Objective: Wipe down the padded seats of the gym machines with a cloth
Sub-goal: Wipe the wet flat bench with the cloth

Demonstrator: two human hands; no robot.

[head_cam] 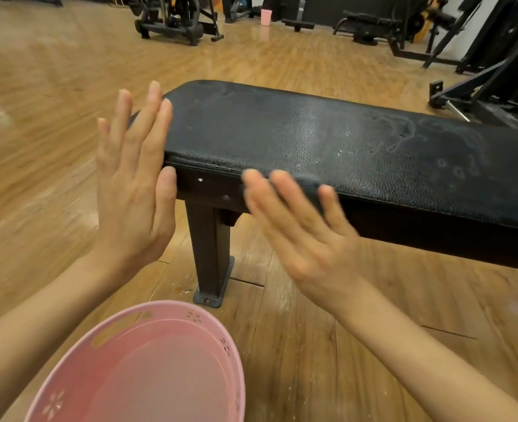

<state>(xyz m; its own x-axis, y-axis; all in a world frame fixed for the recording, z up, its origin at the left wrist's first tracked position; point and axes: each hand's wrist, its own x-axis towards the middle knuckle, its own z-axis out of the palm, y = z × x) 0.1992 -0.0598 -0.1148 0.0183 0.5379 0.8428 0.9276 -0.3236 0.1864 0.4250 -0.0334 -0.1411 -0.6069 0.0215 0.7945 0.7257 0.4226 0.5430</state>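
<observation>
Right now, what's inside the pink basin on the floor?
The pink basin seems to hold clear water; no cloth shows inside. Its near part is cut off by the frame, so that part can't be checked.

A gym: padded bench (343, 141), weight machines (172, 16) behind

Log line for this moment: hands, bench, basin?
left hand: open, empty | right hand: open, blurred | bench pad: streaky | pink basin: floor, near | cloth: not seen

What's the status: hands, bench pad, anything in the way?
Both hands, left and right, open, no cloth visible. Bench pad shows marks. Pink basin below on floor.
</observation>
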